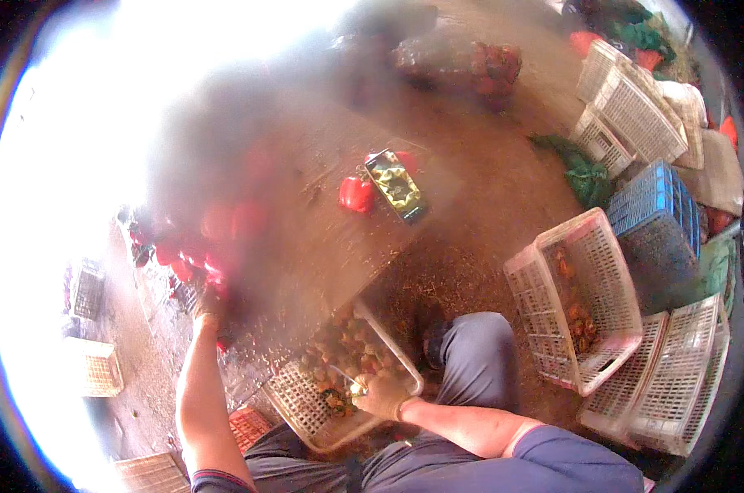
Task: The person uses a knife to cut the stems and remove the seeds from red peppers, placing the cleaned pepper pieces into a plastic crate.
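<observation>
My left hand (206,302), gloved, reaches to the near edge of a pile of red bell peppers (184,268) at the left of the table; glare and haze hide whether it holds one. Over a white plastic crate (301,394) in front of me, my right hand (381,395), also gloved, is closed on a small knife (344,373) with a thin blade and a pale piece by the fingers. Greenish-brown pepper scraps (347,345) lie in the crate. A phone (397,187) rests on the table against a red bell pepper (356,195).
White crates (532,308) stand at the right, one with scraps inside, beside a blue crate (661,228). More white crates (640,111) are stacked at the upper right. A filled clear bag (439,58) is at the back. Crates (94,366) also stand at the left.
</observation>
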Motion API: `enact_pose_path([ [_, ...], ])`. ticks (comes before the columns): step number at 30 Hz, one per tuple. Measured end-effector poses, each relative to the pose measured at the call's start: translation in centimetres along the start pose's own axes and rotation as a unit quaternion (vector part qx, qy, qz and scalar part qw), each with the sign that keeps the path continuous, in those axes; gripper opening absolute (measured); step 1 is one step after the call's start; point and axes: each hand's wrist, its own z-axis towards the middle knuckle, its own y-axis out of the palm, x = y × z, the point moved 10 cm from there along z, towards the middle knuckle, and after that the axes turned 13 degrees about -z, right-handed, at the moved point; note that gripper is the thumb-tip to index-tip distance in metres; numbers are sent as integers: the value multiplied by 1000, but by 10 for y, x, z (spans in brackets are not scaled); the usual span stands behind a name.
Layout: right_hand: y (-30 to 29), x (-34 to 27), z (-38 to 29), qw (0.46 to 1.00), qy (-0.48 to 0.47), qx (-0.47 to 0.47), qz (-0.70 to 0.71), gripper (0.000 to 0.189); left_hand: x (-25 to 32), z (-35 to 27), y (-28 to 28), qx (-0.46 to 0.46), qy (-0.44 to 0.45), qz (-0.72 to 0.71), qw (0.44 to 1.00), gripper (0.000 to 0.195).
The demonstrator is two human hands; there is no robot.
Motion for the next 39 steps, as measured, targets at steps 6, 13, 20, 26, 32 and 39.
enact_pose_path([
  [6,7,2,2,995,-58,18,-85,36,30,-26,33,-79,209,64,973,41],
  [13,21,13,4,997,4,-38,-61,38,73,-91,58,-34,422,303,854,58],
  [20,28,27,7,996,20,-64,-53,39,130,-167,-4,60,498,105,859,37],
  [26,25,31,4,996,27,-57,-62,38,32,-107,4,118,55,-249,960,34],
  [32,22,4,5,996,-13,-80,-44,40,-74,-28,107,-79,-71,-346,932,36],
  [39,27,16,5,997,-21,-62,-50,42,26,-66,113,-194,-7,-621,759,45],
])
